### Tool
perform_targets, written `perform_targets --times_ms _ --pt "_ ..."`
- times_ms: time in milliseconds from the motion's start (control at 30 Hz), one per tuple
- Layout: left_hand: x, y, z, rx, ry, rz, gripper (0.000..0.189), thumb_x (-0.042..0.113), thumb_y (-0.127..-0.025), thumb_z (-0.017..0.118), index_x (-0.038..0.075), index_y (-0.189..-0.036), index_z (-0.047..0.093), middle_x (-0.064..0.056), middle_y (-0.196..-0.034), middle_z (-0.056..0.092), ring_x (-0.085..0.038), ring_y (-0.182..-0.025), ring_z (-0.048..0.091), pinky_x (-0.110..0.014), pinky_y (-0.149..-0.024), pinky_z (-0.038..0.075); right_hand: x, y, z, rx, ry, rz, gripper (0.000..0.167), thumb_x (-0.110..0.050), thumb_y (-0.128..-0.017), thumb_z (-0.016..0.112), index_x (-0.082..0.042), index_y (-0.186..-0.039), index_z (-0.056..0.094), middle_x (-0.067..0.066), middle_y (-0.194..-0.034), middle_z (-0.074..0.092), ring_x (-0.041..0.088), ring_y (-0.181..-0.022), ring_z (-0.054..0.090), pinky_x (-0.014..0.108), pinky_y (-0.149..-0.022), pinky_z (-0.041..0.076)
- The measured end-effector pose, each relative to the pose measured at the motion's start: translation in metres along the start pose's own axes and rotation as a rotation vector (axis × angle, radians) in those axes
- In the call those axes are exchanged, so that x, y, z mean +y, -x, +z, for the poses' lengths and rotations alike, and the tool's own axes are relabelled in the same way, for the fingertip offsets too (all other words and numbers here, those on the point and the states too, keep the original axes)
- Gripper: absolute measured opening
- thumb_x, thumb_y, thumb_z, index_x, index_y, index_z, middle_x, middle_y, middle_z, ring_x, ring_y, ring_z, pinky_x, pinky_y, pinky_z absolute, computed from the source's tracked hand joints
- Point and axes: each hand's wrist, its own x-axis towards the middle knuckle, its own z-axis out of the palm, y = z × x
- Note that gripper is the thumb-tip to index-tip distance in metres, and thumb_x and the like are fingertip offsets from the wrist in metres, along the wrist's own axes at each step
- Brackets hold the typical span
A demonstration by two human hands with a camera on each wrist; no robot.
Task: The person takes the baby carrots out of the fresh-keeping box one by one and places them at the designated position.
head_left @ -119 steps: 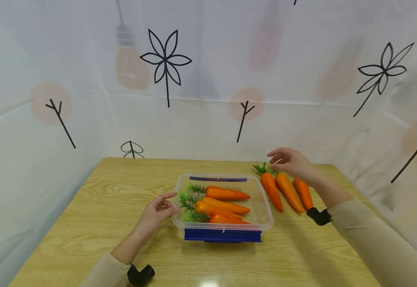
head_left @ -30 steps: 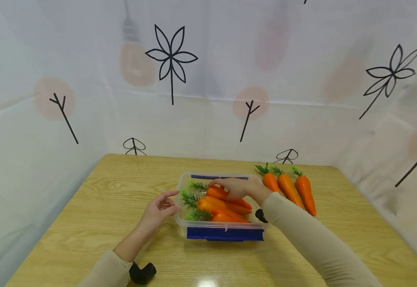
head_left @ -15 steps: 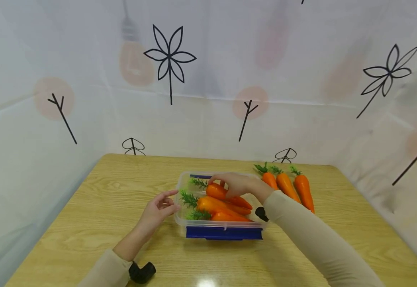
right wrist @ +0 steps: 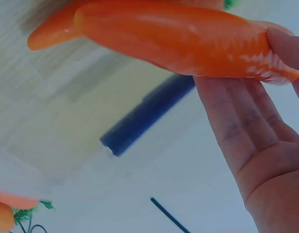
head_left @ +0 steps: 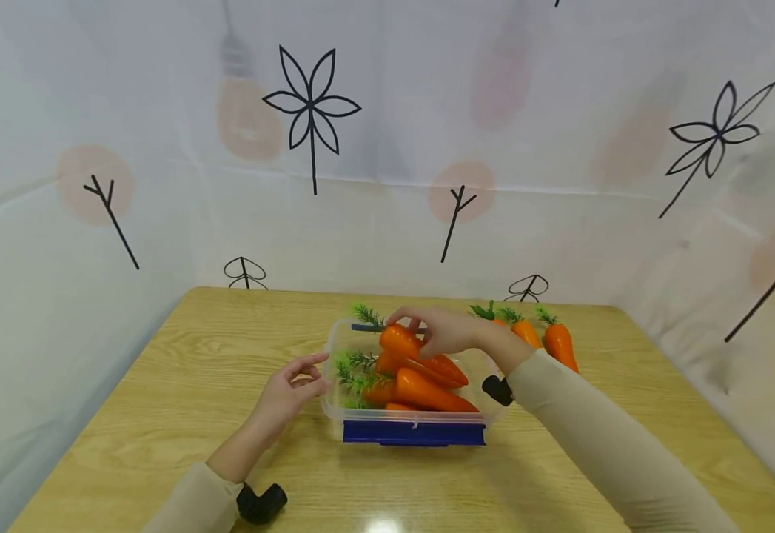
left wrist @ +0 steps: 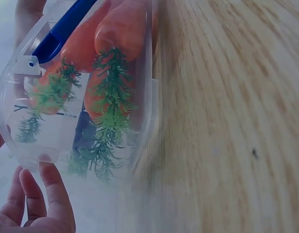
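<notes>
**Handling Hazards and Parts Count**

The right grip (head_left: 450,330) is grasping 1 carrot (head_left: 399,339) near its leafy end, above the clear container (head_left: 374,416). This carrot is sloping, its leaves (head_left: 367,317) pointing toward 10 o'clock and its tip toward 4 o'clock. The left grip (head_left: 285,396) is clasping nothing; its relaxed fingers are touching the container wall at 9 o'clock.

CAUTION
- The held carrot could be slipping: its surface is looking glossy, and the fingers are pinching only the thick end.
- The low tip could be pushing the carrots below (head_left: 430,391) out of place, because they are overlapping.
- The leaves could be snagging near the 12 o'clock rim.
- The container could be sliding, since the left fingers are touching it without clamping.

COUNT
- Grasped: 1 carrot.
- Lying inside the container: at least 3; overlap is hiding the exact number.
- Lying on the worktop (head_left: 180,385), at the container's 2 o'clock: 3 loose carrots (head_left: 560,346).
- Container: 1, showing 2 blue latches (head_left: 414,433), at 6 and 12 o'clock.
</notes>
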Motion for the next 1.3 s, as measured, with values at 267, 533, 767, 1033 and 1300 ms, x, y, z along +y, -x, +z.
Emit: perform_targets --times_ms 267,533,767,1033,1300 --pt "0.000 -0.003 -0.003 -0.020 0.009 0.003 0.047 0.004 -0.085 0.065 0.005 -0.130 0.054 -0.007 -0.098 0.048 -0.019 -0.085 0.055 -0.037 -0.080 0.044 -0.008 0.023 -0.013 0.093 -0.073 0.017 0.062 0.002 -0.084 0.062 -0.020 -0.137 0.039 0.017 -0.116 0.046 0.018 -0.083 0.064 0.033 -0.068 0.052" --pt "-0.003 -0.005 -0.003 -0.023 0.011 0.012 0.046 0.004 -0.085 0.065 0.005 -0.130 0.054 -0.008 -0.098 0.049 -0.020 -0.087 0.056 -0.042 -0.086 0.044 -0.005 0.049 -0.020 0.224 -0.114 0.060 0.064 0.002 -0.083 0.064 -0.021 -0.138 0.039 0.019 -0.118 0.047 0.024 -0.089 0.063 0.036 -0.067 0.053" --pt "-0.001 -0.005 -0.002 -0.006 0.002 0.003 0.045 0.003 -0.085 0.065 0.005 -0.129 0.055 -0.008 -0.098 0.049 -0.020 -0.087 0.056 -0.040 -0.083 0.043 0.009 0.069 -0.021 0.320 -0.145 0.084 0.065 -0.001 -0.083 0.066 -0.021 -0.138 0.038 0.019 -0.118 0.046 0.027 -0.090 0.062 0.036 -0.066 0.052" --pt "-0.003 -0.002 -0.001 0.001 0.013 0.002 0.045 0.002 -0.085 0.064 0.004 -0.130 0.054 -0.009 -0.099 0.049 -0.019 -0.087 0.054 -0.037 -0.080 0.043 0.022 0.088 -0.020 0.436 -0.163 0.125 0.065 -0.007 -0.083 0.069 -0.022 -0.138 0.039 0.019 -0.119 0.044 0.034 -0.098 0.060 0.039 -0.068 0.053" --pt "-0.001 0.000 0.002 0.015 0.005 -0.008 0.044 0.002 -0.085 0.064 0.005 -0.128 0.055 -0.007 -0.097 0.049 -0.020 -0.088 0.054 -0.035 -0.078 0.042 0.035 0.102 -0.020 0.516 -0.180 0.123 0.067 -0.003 -0.083 0.067 -0.016 -0.141 0.036 0.022 -0.118 0.044 0.034 -0.095 0.059 0.039 -0.068 0.052"
